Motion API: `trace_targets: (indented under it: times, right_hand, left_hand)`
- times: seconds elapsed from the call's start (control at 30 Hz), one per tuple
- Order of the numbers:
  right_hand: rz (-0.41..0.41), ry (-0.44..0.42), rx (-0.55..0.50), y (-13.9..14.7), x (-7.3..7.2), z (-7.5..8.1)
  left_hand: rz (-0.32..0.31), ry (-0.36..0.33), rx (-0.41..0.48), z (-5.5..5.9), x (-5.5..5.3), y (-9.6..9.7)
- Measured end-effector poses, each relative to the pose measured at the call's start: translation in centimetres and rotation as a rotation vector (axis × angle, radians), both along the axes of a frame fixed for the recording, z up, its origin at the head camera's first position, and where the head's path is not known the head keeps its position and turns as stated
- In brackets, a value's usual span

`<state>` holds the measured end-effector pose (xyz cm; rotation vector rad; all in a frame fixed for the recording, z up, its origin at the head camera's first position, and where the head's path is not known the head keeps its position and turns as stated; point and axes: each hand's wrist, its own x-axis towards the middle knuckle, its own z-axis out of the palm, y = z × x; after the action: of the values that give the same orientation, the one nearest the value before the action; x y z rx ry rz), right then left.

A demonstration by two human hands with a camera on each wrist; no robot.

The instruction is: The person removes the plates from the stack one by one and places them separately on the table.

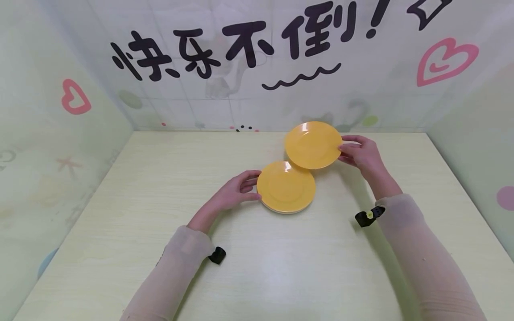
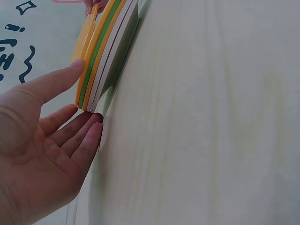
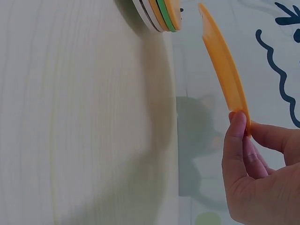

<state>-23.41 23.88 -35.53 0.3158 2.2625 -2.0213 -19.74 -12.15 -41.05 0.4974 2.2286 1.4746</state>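
A stack of plates sits on the table, a yellow-orange one on top. Edge-on in the left wrist view, the stack shows yellow-orange, green and white rims. My left hand rests against its left side, with extended fingers and thumb touching the rims. Behind the stack and to its right, a single yellow-orange plate is raised off the table. My right hand pinches its right edge between thumb and fingers. In the right wrist view this plate is tilted and apart from the stack.
The pale wood-grain table ends at a back wall with black lettering and a pink heart. Side walls flank it. A small black device sits at the left wrist, another at the right.
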Motion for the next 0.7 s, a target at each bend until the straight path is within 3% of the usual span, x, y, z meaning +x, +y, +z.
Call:
trace_targets:
  times: [0.23, 0.7]
  right_hand:
    - [-0.031, 0.001, -0.144, 0.4, -0.1, -0.2]
    - [-0.097, -0.033, -0.179, 1.3, -0.4, -1.0]
  left_hand:
    - [0.012, 0.001, -0.007, 0.1, 0.1, 0.1]
    - [0.022, -0.001, -0.025, 0.1, 0.2, 0.1]
